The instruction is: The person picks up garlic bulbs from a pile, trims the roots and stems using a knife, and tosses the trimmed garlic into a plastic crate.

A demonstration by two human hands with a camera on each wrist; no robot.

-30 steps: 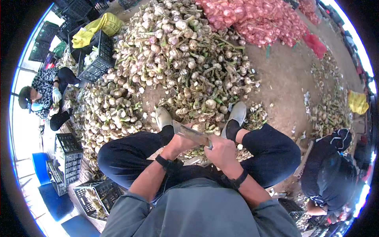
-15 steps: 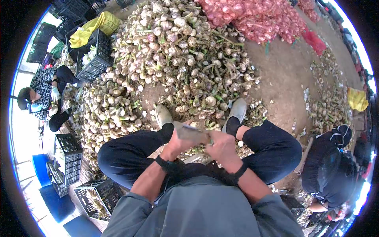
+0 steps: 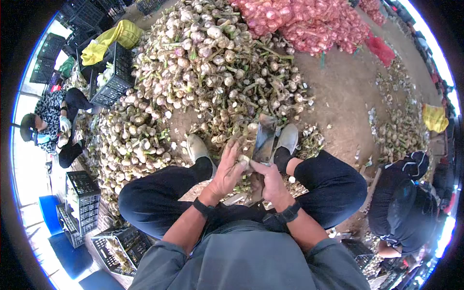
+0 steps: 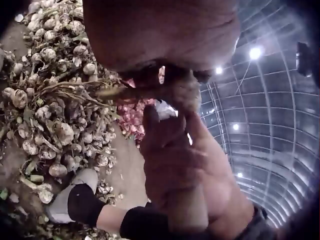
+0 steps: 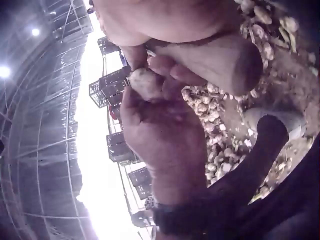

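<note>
I sit cross-legged in front of a big pile of garlic [image 3: 217, 63]. My right hand [image 3: 271, 181] grips the wooden handle [image 5: 220, 57] of a broad cleaver. Its blade [image 3: 266, 137] points away from me, over my feet. My left hand [image 3: 229, 166] pinches a garlic bulb [image 3: 244, 161] and holds it against the near end of the blade. The left wrist view shows that bulb [image 4: 182, 92] with its dry stalk trailing left, above the right hand [image 4: 175, 160] on the handle. From the right wrist, the bulb [image 5: 145, 82] sits in the left hand's fingertips [image 5: 150, 65].
Red mesh sacks [image 3: 309, 21] lie behind the pile. Black crates stand at the far left [image 3: 113, 72] and near left [image 3: 79, 193]. One person crouches at the left [image 3: 53, 121], another at the right [image 3: 406, 203]. My shoes [image 3: 198, 145] touch the pile's edge.
The cleaver blade lay crosswise between my hands and now points away from me. My left hand has come forward with a bulb held against the blade.
</note>
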